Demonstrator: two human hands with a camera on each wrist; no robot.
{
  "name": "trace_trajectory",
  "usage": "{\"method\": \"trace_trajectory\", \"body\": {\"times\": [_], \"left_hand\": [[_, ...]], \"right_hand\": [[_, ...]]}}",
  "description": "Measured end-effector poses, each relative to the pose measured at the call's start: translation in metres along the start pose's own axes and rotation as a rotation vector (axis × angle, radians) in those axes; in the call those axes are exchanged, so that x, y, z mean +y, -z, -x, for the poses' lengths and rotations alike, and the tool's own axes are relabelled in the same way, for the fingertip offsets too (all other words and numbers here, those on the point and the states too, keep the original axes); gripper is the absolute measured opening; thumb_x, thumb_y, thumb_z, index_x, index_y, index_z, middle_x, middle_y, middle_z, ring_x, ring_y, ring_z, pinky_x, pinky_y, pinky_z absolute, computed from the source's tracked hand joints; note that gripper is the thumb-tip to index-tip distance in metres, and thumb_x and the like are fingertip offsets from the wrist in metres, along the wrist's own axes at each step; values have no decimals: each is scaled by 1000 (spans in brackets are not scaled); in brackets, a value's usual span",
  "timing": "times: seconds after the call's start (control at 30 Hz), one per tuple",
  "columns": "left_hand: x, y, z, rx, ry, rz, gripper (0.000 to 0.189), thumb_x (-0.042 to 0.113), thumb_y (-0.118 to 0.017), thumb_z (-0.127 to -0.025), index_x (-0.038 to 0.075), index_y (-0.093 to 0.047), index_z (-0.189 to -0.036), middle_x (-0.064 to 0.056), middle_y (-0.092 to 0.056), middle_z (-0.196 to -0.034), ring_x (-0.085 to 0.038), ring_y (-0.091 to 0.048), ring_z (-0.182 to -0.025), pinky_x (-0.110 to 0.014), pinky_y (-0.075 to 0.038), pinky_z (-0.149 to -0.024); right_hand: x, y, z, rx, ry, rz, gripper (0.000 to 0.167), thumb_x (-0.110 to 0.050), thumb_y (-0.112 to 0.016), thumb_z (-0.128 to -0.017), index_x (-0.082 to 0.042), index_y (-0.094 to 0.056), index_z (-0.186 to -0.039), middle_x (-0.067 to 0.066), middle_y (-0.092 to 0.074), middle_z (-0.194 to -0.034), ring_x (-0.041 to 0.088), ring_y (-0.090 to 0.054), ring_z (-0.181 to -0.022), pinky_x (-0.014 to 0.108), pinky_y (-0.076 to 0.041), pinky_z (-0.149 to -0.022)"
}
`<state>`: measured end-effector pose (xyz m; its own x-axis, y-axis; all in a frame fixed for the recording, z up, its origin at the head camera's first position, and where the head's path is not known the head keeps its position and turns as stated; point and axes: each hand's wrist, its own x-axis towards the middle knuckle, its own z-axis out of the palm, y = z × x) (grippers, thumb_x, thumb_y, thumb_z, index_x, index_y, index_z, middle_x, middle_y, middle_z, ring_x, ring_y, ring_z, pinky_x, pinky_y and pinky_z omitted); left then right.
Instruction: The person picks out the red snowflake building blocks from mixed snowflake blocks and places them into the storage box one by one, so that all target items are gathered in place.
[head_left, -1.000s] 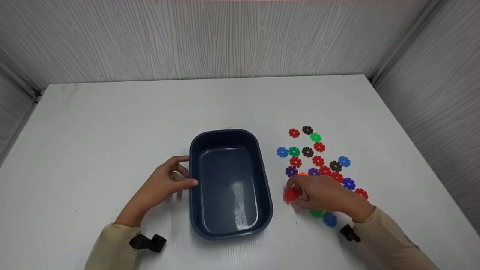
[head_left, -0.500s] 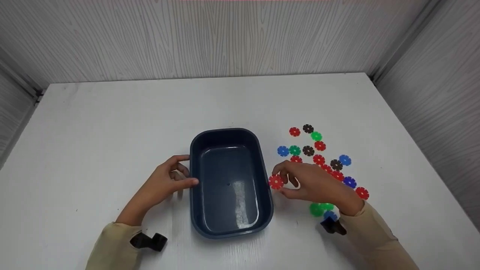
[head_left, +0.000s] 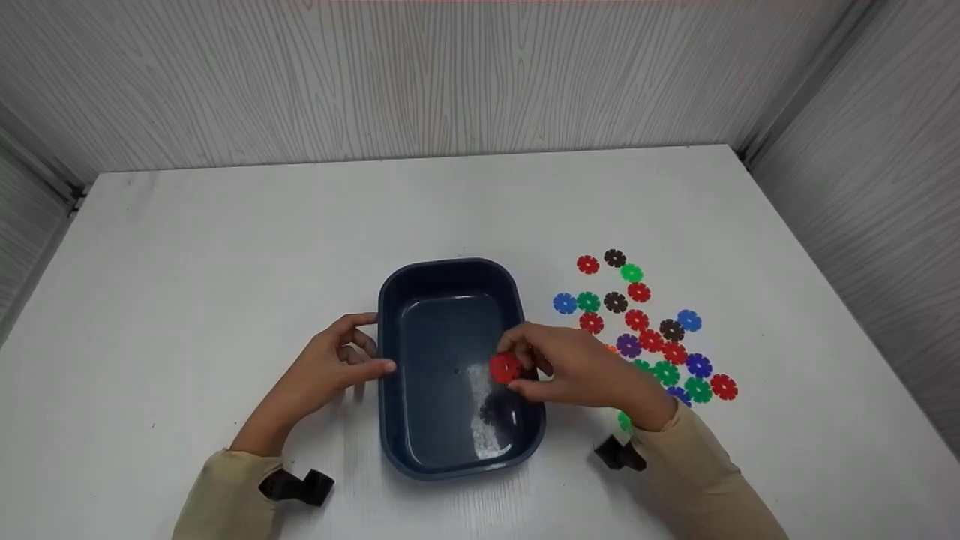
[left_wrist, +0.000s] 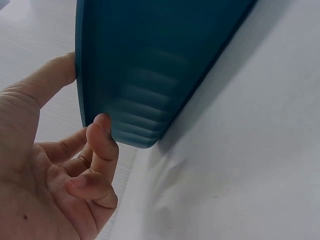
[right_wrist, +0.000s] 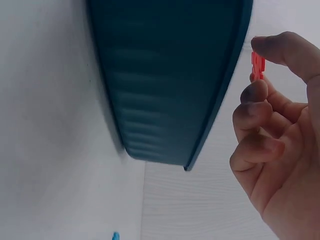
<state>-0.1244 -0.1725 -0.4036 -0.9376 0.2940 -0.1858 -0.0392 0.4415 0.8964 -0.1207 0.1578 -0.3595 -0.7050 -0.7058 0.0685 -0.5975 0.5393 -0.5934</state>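
Note:
A dark blue plastic tub (head_left: 457, 465) stands mid-table in the head view. My left hand (head_left: 330, 367) grips its left side, thumb tip over the rim and other fingers bent near the outer wall; the left wrist view shows this hand (left_wrist: 65, 165) at the tub's rim (left_wrist: 80, 60). Over the tub's right part, my right hand (head_left: 574, 367) pinches a red notched interlocking disc (head_left: 504, 367) between thumb and fingertips. Edge-on, that disc (right_wrist: 257, 66) appears above the rim level in the right wrist view. The tub's floor shows no discs.
Several loose notched discs, such as a blue one (head_left: 565, 303), a brown one (head_left: 672, 330) and a green one (head_left: 665, 373), lie right of the tub. The right forearm hides some. A grey wood-grain panel (head_left: 450, 82) rises behind the table.
My right hand has carried the red disc leftward from the loose discs, across the tub's right rim, to above the tub. My left hand and the tub stay in place.

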Motion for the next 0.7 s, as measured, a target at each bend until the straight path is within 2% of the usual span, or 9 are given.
{"method": "trace_trajectory", "body": {"times": [0.2,0.43,0.7], "left_hand": [[0,0,0,4,3,-4,73,29,-76,-83,10,-41,-144,-10,-58,-105,-13,-57,-75,-26,-42,-59],[0,1,1,3,2,-13,73,29,-77,-82,11,-41,-144,-10,-58,-105,-12,-57,-74,-26,-42,-58],[-2,0,0,-6,-5,-1,73,29,-77,-82,11,-41,-144,-9,-57,-104,-11,-57,-72,-26,-44,-56]], "right_hand": [[-3,-6,-5,-21,-9,-3,44,-26,-72,-88,-11,-55,-125,-1,-51,-84,8,-46,-71,20,-40,-63],[4,2,4,24,-62,-20,51,-28,-74,-85,-13,-55,-130,2,-54,-91,17,-51,-72,20,-43,-62],[24,20,25,18,-196,-26,53,-32,-75,-84,-18,-55,-131,8,-57,-91,22,-53,-74,20,-46,-63]]}}
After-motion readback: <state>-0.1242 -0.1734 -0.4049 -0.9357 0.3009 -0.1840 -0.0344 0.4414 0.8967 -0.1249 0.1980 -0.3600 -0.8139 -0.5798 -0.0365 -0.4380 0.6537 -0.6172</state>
